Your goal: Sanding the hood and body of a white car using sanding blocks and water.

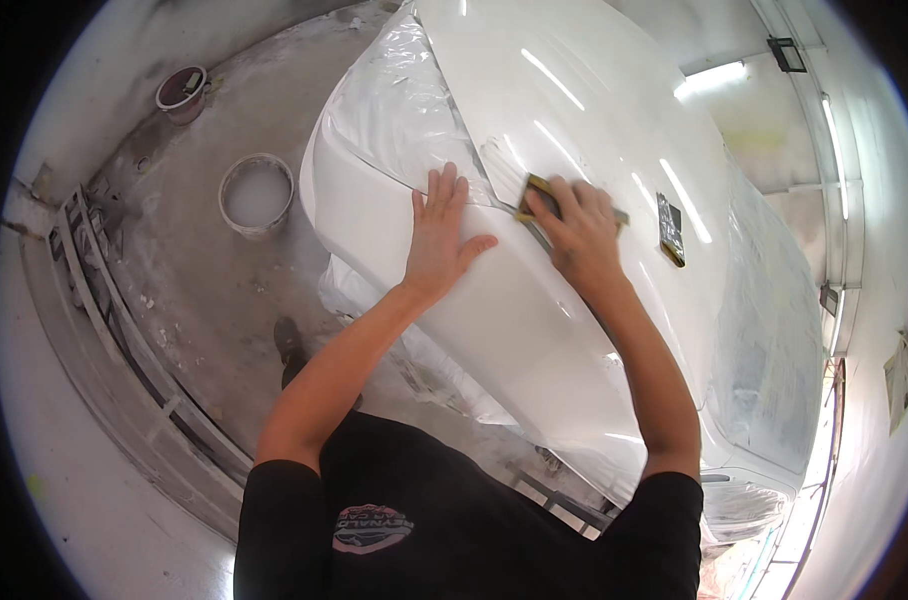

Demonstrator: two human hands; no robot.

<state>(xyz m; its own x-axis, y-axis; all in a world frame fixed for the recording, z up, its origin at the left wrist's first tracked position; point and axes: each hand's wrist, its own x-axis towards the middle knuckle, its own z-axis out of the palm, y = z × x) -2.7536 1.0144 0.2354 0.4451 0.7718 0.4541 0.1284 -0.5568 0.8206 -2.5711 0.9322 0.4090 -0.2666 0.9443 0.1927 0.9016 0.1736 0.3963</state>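
1. Head view, main item: one white car body panel (534, 300), glossy and curved, running from upper centre down toward the lower right. Clear plastic masking film (394, 110) covers the parts beside it on the left and right.
2. Left hand (439, 240): laid flat on the panel, fingers spread wide and pointing up the panel, thumb out to the right. It holds nothing.
3. Right hand (579, 235): closed down over one sanding block (536, 192), yellowish at the edge with a dark face, pressing it onto the panel. Only the block's left end and a sliver past the fingers on the right are visible.
4. Key relation: the block lies under the right hand's fingers, just right of the left hand's fingertips; the two hands are near each other but apart. The block's long axis runs roughly left to right, tilted down to the right. A dull streaked patch (502, 165) sits just above and left of the block, so the right hand is the nearer to it.
5. Count on the panel: one dark rectangular piece (671, 228), right of the right hand and apart from it.
6. Count on the floor (204, 300): one white bucket (257, 193) with pale contents, one reddish pot (182, 93) farther off, one metal grating (114, 330) along the left.
7. One shoe (290, 345) shows below the left forearm.
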